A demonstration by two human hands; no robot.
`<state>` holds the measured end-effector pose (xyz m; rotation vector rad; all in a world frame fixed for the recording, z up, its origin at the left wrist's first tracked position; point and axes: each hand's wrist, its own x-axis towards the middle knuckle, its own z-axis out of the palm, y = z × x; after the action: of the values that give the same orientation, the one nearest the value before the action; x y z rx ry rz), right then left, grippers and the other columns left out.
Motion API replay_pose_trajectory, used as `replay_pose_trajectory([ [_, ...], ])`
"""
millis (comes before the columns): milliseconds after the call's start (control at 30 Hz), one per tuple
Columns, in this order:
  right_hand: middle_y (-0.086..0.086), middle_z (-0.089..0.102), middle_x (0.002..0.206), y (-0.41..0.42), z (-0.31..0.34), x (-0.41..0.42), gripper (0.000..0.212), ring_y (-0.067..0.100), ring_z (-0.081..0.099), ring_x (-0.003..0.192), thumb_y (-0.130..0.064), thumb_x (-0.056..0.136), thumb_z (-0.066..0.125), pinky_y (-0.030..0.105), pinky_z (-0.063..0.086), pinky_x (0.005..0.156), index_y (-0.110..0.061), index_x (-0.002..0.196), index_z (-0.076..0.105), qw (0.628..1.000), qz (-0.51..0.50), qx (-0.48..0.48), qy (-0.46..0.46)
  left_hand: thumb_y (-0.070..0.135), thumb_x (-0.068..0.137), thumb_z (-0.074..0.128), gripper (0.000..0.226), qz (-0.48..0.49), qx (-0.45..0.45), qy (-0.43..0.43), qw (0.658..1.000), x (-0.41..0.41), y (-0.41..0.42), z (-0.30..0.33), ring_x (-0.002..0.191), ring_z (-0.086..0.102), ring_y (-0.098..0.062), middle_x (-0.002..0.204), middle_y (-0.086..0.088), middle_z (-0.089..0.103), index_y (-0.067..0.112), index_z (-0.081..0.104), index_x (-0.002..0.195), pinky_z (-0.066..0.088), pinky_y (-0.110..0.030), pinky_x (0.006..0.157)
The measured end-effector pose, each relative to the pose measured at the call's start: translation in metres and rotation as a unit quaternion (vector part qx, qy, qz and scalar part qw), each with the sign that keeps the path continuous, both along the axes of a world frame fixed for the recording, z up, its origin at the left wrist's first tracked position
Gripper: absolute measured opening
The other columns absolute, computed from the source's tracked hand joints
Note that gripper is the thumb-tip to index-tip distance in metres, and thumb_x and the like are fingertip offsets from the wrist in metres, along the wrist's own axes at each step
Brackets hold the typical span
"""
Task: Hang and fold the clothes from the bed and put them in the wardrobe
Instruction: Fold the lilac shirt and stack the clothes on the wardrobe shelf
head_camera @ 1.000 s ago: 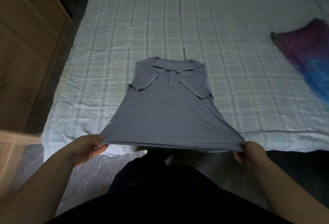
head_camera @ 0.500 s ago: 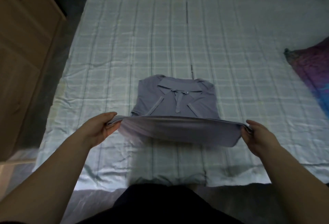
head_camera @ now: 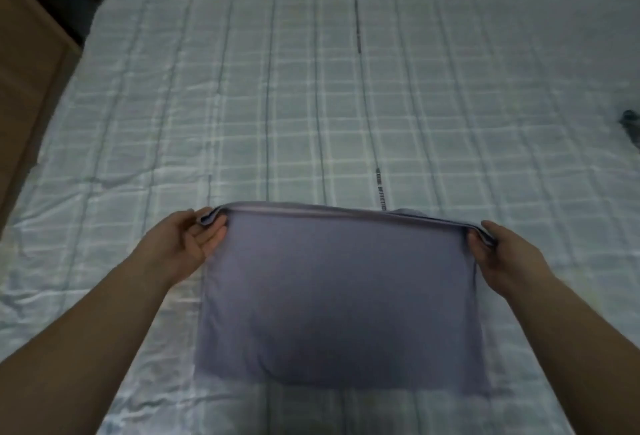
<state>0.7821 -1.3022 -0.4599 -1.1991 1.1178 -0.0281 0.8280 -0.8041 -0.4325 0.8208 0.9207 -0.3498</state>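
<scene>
A grey-blue polo shirt (head_camera: 339, 296) lies on the bed (head_camera: 311, 105), folded over on itself so its plain back faces up as a rectangle. The collar and sleeves are hidden beneath the fold. My left hand (head_camera: 187, 244) pinches the far left corner of the folded-over hem. At the far right corner my right hand (head_camera: 498, 254) grips the same hem. Both hands hold that edge at the far side of the shirt, just above the sheet.
The bed has a pale checked sheet with wrinkles near the front. A wooden wardrobe side (head_camera: 24, 64) stands along the left of the bed. A dark bit of another garment (head_camera: 630, 123) shows at the right edge.
Both hands have carried the shirt's hem away from me and over the collar, folding the shirt in half. The view has moved in, so the colourful garment has nearly left the frame.
</scene>
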Motion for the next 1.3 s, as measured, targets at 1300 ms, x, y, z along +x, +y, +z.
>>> replay_pose_trajectory([
  [1300,0.011,0.040,0.154,0.207,-0.083,-0.127,0.058,0.031,0.034,0.143,-0.036,0.094,0.041,0.056,0.020,0.117,-0.015,0.148,0.042,0.562,0.589,-0.574,-0.089,0.039,0.089,0.047,0.057,-0.573,0.670,-0.285,0.377,-0.151,-0.135,-0.121,0.143,0.032,-0.032,0.155,-0.013,0.036,0.022,0.048,0.143,0.023,-0.058,0.114],
])
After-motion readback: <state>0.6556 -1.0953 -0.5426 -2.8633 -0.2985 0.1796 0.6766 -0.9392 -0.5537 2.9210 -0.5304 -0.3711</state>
